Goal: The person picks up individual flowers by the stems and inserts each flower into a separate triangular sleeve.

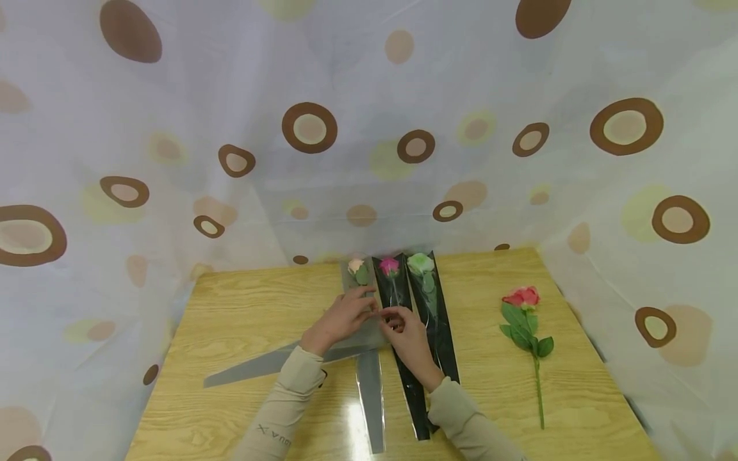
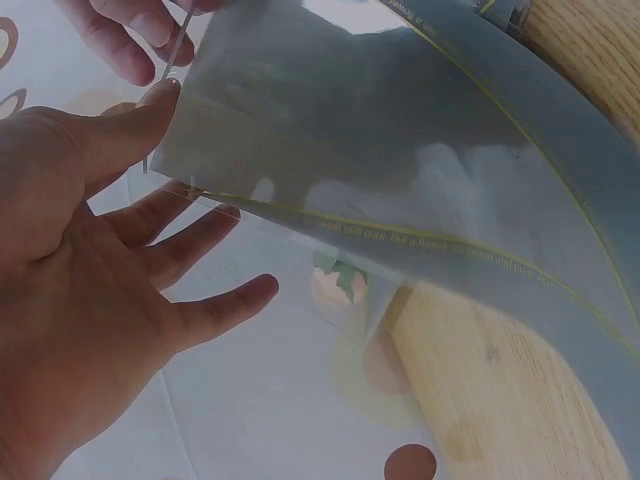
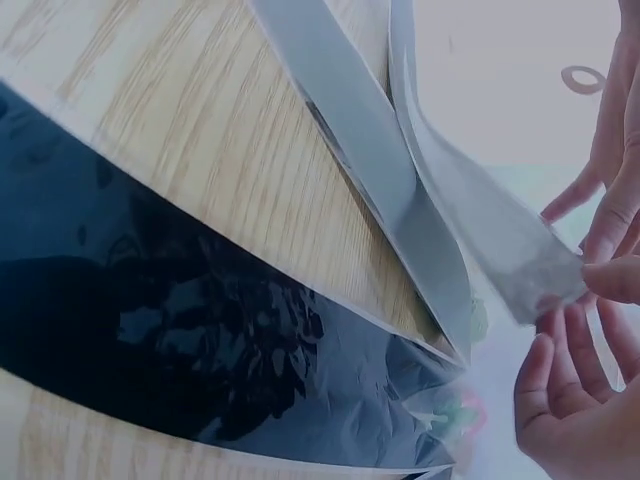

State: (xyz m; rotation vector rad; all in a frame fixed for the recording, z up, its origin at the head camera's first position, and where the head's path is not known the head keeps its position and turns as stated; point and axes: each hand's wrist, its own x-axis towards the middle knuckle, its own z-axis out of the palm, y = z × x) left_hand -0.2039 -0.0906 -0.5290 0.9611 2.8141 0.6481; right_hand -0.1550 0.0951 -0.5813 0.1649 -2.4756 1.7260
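Observation:
A grey see-through flower sleeve (image 1: 248,370) with gold lettering along its border hangs between both hands, its narrow end trailing left. My left hand (image 1: 346,318) pinches the wide end between thumb and index finger, the other fingers spread, as the left wrist view shows. At the same end, the fingertips of my right hand (image 1: 410,338) pinch the corner of the sleeve (image 3: 540,265). Below them lies another grey sleeve (image 1: 371,403) holding a peach rose (image 1: 355,265), its middle hidden by the hands and the held sleeve.
Two black sleeves lie right of the hands, one with a magenta rose (image 1: 389,266), the other with a pale green flower (image 1: 421,263). A loose pink-red rose (image 1: 521,296) with a leafy stem lies on the wooden table (image 1: 582,384). A dotted curtain (image 1: 357,173) surrounds the table.

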